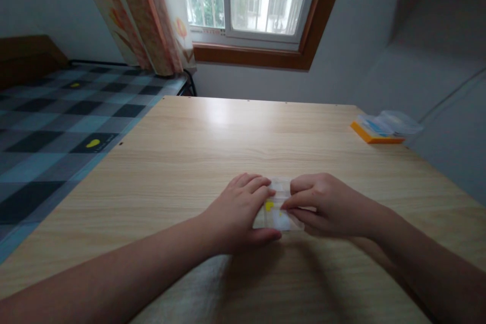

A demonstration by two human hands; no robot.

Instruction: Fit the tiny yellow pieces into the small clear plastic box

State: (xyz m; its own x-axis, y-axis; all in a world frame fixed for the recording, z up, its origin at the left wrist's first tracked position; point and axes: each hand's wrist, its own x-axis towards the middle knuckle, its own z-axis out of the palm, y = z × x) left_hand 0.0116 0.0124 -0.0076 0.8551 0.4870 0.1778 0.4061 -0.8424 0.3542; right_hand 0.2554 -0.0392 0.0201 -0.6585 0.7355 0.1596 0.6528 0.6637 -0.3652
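Observation:
A small clear plastic box (280, 187) lies on the wooden table in front of me, with bright yellow pieces (269, 206) showing in it. My left hand (246, 207) grips the box's left side, fingers over the far part and thumb along the near edge. My right hand (322, 205) is over the box's right part, thumb and forefinger pinched together just above it. Whatever sits between those fingertips is too small to make out. The right fingers hide part of the box's right side.
The light wooden table (182, 162) stretches to the wall below a window (261, 0). At its right edge lies an orange tray (374, 137) with clear plastic cases (397, 122) on top. A bed with a checked cover (56, 126) stands at left, beside a curtain (152, 15).

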